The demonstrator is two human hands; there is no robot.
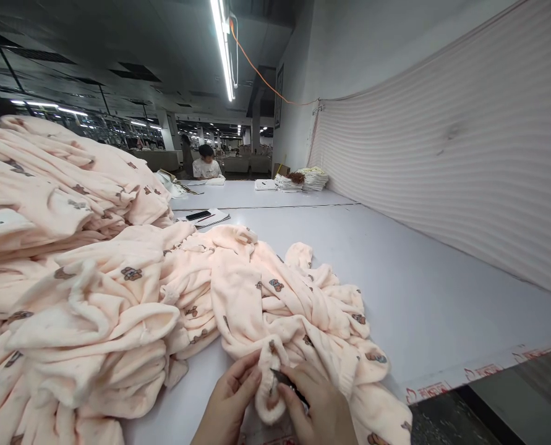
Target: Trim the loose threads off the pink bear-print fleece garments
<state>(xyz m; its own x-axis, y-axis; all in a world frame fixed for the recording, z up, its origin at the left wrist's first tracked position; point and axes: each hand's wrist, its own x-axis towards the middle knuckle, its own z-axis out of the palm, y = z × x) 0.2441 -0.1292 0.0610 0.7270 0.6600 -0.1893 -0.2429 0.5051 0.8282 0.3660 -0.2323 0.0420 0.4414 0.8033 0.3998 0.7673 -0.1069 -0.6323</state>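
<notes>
A pale pink fleece garment printed with small brown bear figures lies rumpled on the table before me. My left hand pinches the edge of its gathered cuff, whose opening faces me. In my right hand is a pair of dark thread snips, mostly covered by the fingers. Their pointed tip lies at the inside of the cuff, close to the left fingertips. Whether the blades touch a thread cannot be made out.
A tall heap of similar pink garments fills the left side. Farther along the pale table lie a phone on papers and stacks of folded cloth. A person sits at the far end. Striped fabric hangs along the right.
</notes>
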